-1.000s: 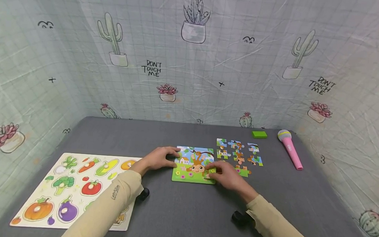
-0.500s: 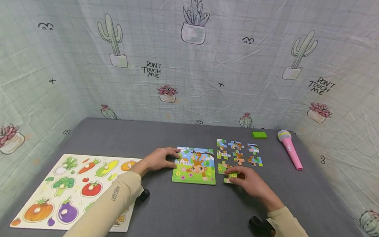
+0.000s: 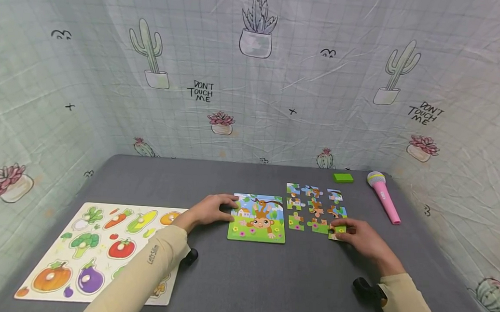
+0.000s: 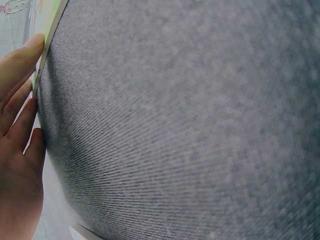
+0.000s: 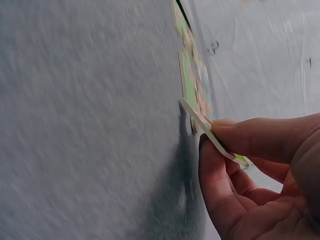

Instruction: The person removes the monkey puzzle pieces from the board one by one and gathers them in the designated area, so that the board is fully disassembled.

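Observation:
My left hand (image 3: 211, 210) rests at the left edge of a square monkey puzzle board (image 3: 244, 236), its thumb and fingertips touching the edge. The board lies flat, its picture of a monkey facing up. In the left wrist view, the thumb and the fingertips of the left hand (image 4: 20, 150) meet the board's thin edge. Thumb and fingers of my right hand (image 3: 363, 239) pinch a green jigsaw piece (image 3: 332, 235), beside the bottom row of loose jigsaw pieces (image 3: 317, 226). In the right wrist view, this piece (image 5: 205, 125) is tilted, with its shadow on the table below.
A wooden vegetable knob puzzle (image 3: 113, 211) lies at the left, partly under the left sleeve (image 3: 137, 276). At the back right are a green block (image 3: 343, 178) and a pink toy microphone (image 3: 384, 197). Patterned fabric (image 3: 253, 112) walls in the grey table (image 3: 262, 287).
My right hand has moved right with the green jigsaw piece, from over the board's lower right corner to the right end of the bottom row. The left hand has stayed in place.

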The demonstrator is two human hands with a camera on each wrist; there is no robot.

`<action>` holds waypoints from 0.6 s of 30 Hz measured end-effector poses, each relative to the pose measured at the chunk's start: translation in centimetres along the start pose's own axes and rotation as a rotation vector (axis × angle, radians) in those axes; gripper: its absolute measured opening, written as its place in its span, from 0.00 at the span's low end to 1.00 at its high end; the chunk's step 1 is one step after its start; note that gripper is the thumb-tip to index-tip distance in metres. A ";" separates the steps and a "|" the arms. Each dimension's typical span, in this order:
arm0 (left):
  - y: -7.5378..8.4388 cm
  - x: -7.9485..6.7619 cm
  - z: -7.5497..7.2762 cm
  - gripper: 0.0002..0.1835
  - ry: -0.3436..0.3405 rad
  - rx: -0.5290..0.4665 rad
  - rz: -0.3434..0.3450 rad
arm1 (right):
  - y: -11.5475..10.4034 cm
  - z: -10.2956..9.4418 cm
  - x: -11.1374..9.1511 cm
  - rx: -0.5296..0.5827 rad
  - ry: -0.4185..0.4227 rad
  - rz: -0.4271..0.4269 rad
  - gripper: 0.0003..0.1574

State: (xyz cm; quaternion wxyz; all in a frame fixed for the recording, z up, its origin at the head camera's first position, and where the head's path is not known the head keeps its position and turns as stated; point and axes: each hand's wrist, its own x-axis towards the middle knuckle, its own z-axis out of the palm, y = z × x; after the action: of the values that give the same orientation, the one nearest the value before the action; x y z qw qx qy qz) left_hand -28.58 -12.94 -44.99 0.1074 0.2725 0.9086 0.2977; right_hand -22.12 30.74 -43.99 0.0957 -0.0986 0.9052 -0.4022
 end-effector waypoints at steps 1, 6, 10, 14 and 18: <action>0.0 0.0 0.0 0.20 0.000 0.001 -0.002 | 0.1 -0.2 0.1 -0.008 0.002 0.000 0.20; -0.1 0.0 0.0 0.21 0.000 0.004 -0.003 | 0.6 -0.8 0.3 -0.044 -0.011 0.013 0.21; -0.2 0.0 0.0 0.21 0.005 0.006 0.002 | 0.7 -1.3 0.5 -0.068 -0.024 0.007 0.20; -0.2 0.0 0.0 0.21 0.002 0.001 0.003 | 0.8 -1.7 0.7 -0.088 -0.035 0.006 0.20; -0.2 0.0 0.0 0.21 0.002 -0.003 0.004 | 0.9 -1.7 0.7 -0.097 -0.038 0.019 0.20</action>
State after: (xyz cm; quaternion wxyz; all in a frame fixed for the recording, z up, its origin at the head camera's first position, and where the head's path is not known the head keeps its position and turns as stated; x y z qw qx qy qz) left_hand -28.65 -13.07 -45.07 0.1065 0.2739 0.9077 0.2996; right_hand -23.34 32.37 -43.66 0.1119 -0.1024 0.9225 -0.3550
